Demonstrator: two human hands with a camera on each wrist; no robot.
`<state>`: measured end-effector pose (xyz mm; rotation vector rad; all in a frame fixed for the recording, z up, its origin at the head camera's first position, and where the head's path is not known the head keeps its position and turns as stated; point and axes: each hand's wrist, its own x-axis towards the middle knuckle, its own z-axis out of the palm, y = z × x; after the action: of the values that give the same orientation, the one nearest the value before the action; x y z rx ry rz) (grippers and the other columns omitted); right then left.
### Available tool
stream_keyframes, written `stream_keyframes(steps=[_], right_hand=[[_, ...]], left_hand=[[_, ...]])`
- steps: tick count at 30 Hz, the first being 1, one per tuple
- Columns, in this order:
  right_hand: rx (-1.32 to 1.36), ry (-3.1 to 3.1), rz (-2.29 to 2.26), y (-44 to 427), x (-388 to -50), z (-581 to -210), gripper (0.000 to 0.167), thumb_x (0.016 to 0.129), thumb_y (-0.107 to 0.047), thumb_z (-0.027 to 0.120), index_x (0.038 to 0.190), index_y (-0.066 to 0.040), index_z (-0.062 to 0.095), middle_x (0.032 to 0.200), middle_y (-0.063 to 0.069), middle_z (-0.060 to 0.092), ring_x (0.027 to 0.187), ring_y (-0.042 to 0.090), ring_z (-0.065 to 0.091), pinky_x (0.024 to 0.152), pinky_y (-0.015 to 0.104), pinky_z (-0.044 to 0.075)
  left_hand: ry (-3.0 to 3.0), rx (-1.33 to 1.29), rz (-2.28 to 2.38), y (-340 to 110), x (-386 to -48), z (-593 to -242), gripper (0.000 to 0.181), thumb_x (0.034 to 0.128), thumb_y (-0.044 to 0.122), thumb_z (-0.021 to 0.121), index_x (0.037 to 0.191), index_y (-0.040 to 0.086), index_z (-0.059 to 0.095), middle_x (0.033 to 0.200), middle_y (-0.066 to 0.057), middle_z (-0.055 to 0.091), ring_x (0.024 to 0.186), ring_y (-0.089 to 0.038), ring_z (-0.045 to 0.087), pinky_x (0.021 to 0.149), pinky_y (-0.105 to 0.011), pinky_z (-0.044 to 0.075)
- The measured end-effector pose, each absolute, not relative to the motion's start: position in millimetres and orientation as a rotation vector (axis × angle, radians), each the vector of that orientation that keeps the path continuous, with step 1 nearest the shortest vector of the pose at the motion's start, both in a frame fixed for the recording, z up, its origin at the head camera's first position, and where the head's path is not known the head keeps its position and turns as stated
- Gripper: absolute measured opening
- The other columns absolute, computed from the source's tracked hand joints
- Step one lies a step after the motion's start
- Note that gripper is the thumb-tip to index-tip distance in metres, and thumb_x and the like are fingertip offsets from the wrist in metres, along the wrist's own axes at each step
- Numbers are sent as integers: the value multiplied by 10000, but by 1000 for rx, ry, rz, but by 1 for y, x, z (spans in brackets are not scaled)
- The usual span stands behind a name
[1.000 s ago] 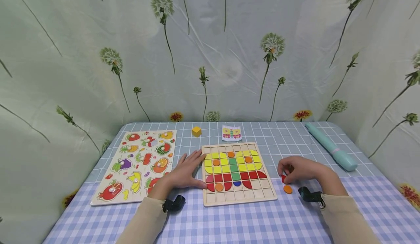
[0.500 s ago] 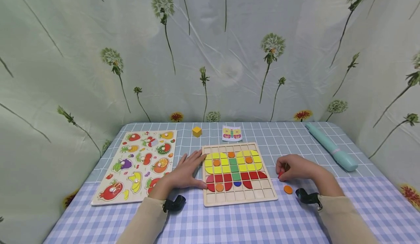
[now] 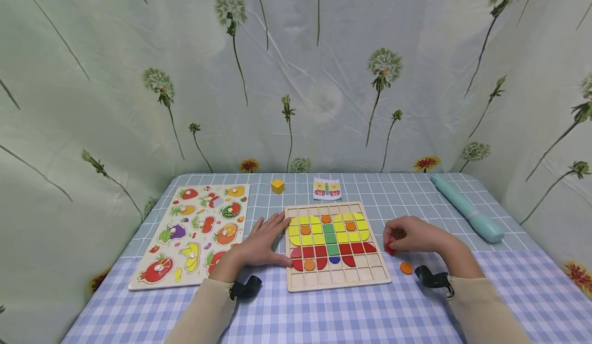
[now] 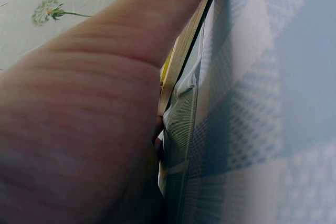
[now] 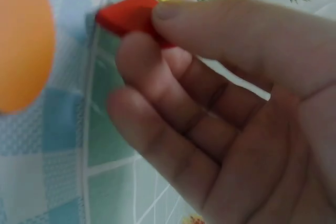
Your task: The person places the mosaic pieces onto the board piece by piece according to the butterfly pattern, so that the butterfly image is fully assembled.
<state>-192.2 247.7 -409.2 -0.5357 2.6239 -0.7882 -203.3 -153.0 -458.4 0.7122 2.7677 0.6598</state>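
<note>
My right hand point(image 3: 411, 235) pinches a small flat red tile point(image 5: 128, 14) between thumb and fingers, just to the right of the wooden grid board point(image 3: 339, 285). In the right wrist view one corner of the tile sticks out past the fingertips; the rest is covered. Colored tiles form a butterfly on the board, with yellow upper wings, a green body point(image 3: 330, 238) and red lower wings. With fingers spread, my left hand point(image 3: 260, 243) rests along the board's left edge. An orange disc point(image 3: 406, 268) lies on the cloth below my right hand.
A fruit peg puzzle point(image 3: 182, 236) lies at the left, partly behind my left forearm. Toward the back are a yellow cube point(image 3: 277, 186) and a small butterfly picture card point(image 3: 326, 188). A teal roll-shaped object point(image 3: 467, 207) lies at the far right.
My right hand has moved left with the red tile, coming closer to the board's right edge. The left hand has stayed in place.
</note>
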Motion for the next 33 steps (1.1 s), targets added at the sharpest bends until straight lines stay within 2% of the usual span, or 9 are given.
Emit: stream_keyframes(steps=[9, 15, 24, 33], right_hand=[[-621, 2469, -931, 242, -191, -406, 126, 856, -45, 715, 949, -128, 695, 904, 19, 683, 774, 171, 587, 667, 232, 517], [-605, 2446, -941, 233, -190, -409, 111, 850, -66, 735, 938, -127, 707, 857, 8, 675, 747, 156, 595, 669, 221, 535], [-621, 2458, -915, 227, -190, -413, 105, 844, -125, 782, 915, -122, 705, 814, -8, 641, 759, 157, 568, 653, 197, 504], [-606, 2462, -897, 225, -191, -416, 113, 836, -117, 783, 900, -122, 691, 782, -15, 603, 744, 146, 547, 627, 193, 475]], left_hand=[[2771, 713, 660, -152, -202, -457, 1121, 722, 641, 794, 1597, 185, 263, 1696, -41, 159, 1584, -267, 78, 1272, -563, -2], [2769, 708, 654, -152, -202, -456, 1116, 726, 637, 793, 1598, 185, 262, 1696, -38, 158, 1584, -264, 77, 1273, -558, -3], [2773, 703, 645, -152, -202, -457, 1121, 719, 637, 794, 1599, 193, 259, 1695, -37, 161, 1585, -260, 74, 1273, -562, 0], [2775, 705, 652, -152, -203, -458, 1121, 714, 625, 801, 1597, 192, 264, 1693, -38, 171, 1585, -261, 79, 1274, -560, 2]])
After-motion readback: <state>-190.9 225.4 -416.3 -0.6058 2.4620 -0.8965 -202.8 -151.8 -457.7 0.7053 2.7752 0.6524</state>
